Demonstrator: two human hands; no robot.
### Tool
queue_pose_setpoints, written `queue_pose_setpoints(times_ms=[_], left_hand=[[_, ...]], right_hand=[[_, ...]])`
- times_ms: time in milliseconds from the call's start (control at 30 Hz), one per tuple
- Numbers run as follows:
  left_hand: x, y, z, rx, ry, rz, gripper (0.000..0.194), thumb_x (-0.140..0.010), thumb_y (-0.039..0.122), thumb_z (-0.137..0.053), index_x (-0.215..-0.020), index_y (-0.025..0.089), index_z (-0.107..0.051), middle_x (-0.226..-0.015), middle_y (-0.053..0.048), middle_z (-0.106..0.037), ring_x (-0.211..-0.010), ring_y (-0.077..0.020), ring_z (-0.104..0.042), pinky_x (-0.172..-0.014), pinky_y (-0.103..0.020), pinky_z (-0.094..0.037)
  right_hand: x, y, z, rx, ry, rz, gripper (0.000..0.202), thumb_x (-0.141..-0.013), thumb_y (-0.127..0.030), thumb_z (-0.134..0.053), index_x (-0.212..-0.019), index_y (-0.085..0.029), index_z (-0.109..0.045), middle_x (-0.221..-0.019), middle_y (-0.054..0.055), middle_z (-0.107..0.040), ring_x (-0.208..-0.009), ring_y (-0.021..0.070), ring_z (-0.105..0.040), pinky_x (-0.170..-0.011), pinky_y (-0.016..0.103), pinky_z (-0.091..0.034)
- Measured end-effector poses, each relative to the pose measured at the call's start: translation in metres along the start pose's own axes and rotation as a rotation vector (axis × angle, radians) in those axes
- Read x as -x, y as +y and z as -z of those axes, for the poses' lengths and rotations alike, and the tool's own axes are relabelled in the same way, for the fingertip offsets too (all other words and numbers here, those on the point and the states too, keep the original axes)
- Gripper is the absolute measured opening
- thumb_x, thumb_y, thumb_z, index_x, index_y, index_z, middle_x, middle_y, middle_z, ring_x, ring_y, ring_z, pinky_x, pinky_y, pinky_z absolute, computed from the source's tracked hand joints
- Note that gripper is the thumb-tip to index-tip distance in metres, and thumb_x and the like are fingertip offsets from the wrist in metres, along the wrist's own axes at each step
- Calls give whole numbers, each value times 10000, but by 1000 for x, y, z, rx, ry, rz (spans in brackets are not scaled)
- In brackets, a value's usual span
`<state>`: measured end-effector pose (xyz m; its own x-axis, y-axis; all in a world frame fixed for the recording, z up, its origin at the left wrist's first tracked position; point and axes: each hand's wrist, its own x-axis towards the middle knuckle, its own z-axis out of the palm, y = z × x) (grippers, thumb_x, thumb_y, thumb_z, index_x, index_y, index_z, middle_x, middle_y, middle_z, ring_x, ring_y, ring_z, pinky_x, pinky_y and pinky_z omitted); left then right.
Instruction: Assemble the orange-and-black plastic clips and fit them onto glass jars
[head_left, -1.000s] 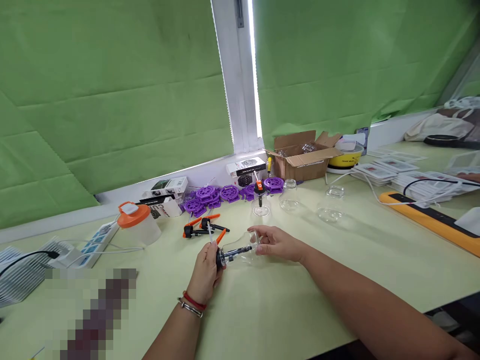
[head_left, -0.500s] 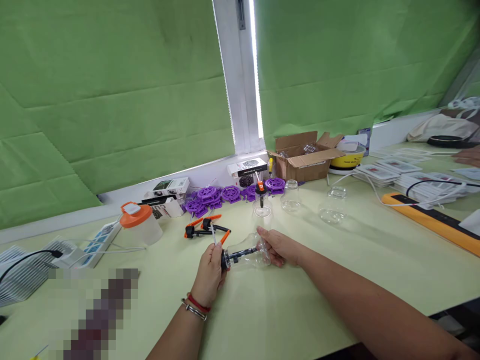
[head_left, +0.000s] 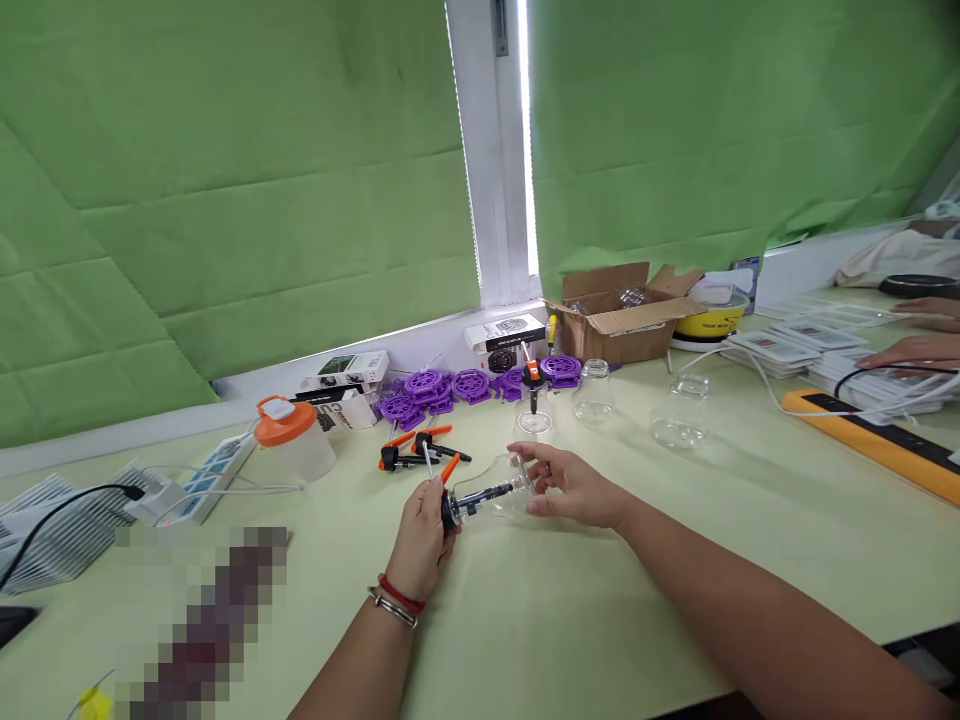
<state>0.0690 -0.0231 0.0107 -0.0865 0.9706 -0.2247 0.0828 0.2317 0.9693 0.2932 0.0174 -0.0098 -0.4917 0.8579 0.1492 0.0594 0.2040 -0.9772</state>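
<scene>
My left hand [head_left: 421, 530] is closed around the black collar of a clear spray bottle [head_left: 499, 480], whose orange trigger and white spout rise above my fingers. The bottle lies tilted on its side above the table, and a black pump tube runs inside it. At its base, my right hand [head_left: 574, 487] has its fingers parted around the bottom edge; whether they touch it is hard to tell. Beyond lie two loose spray heads [head_left: 429, 446] in black and orange. A spray head [head_left: 532, 375] stands over a clear bottle [head_left: 535, 420], with clear bottles [head_left: 594, 392] to its right.
Purple slotted plastic parts [head_left: 424, 384], printed boxes [head_left: 502, 340] and an opened carton [head_left: 626, 335] line the wall. At left are an orange-lidded jug [head_left: 300, 440] and a power strip [head_left: 217, 475]. An orange-black bar [head_left: 877, 440] and another person's hand [head_left: 919, 352] are at right.
My right hand's fingers have loosened and spread at the bottle's base. My left hand keeps its hold. The view has shifted slightly, and another person's hand has come further in at the right.
</scene>
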Motion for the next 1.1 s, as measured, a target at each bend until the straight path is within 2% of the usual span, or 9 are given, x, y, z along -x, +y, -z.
queue_pose_setpoints(times_ms=[67,133,233,333,400,500,600,733,1100], left_hand=[[2,1,-1,-25,8,-67,355,-840,561,-382,-760,216,-405,-527,72,-446,-352,-55,-309,-350,-183,-200],[2,0,-1,-47,9,-110,345,-839,548,-401,-741,217,-389,-521,76,-432,-364,-57,-319,-357,-179,-216],[2,-1,-1,-39,4,-83,333,-855,532,-379,-738,220,-374,-513,80,-410,-360,-58,-303,-353,-177,-202],[1,-1,-2,-7,-10,-24,338,-855,542,-376,-751,221,-374,-544,76,-414,-353,-52,-294,-345,-175,-191],[0,-2,-3,4,-17,1,340,-852,550,-380,-761,222,-377,-552,74,-421,-341,-48,-286,-337,-177,-189],[-3,-3,-1,15,-20,20,340,-855,556,-362,-772,226,-374,-525,71,-433,-312,-52,-264,-321,-181,-162],[-6,-5,1,32,-21,23,362,-852,579,-344,-769,228,-366,-499,64,-456,-295,-53,-241,-315,-183,-150],[-8,-10,3,50,-18,23,390,-834,610,-361,-755,229,-367,-480,63,-465,-299,-52,-237,-323,-177,-148],[-8,-13,3,51,-5,-8,391,-822,593,-359,-763,213,-424,-491,53,-497,-295,-42,-234,-315,-177,-147]], right_hand=[[-2,0,-3,-20,-1,-91,543,-744,-522,-650,-1140,-162,-560,-916,59,-605,-640,107,-552,-554,235,-446],[-3,2,-5,-29,-13,-184,509,-786,-609,-540,-948,-129,-594,-644,4,-577,-476,85,-497,-443,206,-375],[-5,6,-7,-38,6,-249,563,-791,-680,-461,-858,-131,-566,-498,-23,-531,-364,74,-433,-360,187,-265],[-5,10,-7,-22,25,-271,641,-801,-724,-367,-888,-122,-568,-543,4,-567,-337,64,-410,-337,189,-220],[-4,9,-5,-1,23,-262,678,-810,-725,-342,-988,-116,-582,-653,41,-610,-408,79,-475,-364,193,-288],[-1,5,0,1,29,-112,702,-782,-618,-548,-1333,-203,-421,-1123,119,-579,-766,134,-593,-606,245,-478],[2,0,3,1,-23,40,888,-680,-420,-754,-1426,-303,-286,-1367,103,-385,-1068,191,-501,-863,333,-460],[1,1,2,-40,-37,10,783,-660,-355,-778,-1354,-296,-422,-1321,95,-401,-1026,189,-490,-824,333,-478],[-4,7,-3,-183,40,-113,698,-656,-384,-774,-1279,-235,-498,-1092,65,-499,-719,103,-548,-659,282,-500]])
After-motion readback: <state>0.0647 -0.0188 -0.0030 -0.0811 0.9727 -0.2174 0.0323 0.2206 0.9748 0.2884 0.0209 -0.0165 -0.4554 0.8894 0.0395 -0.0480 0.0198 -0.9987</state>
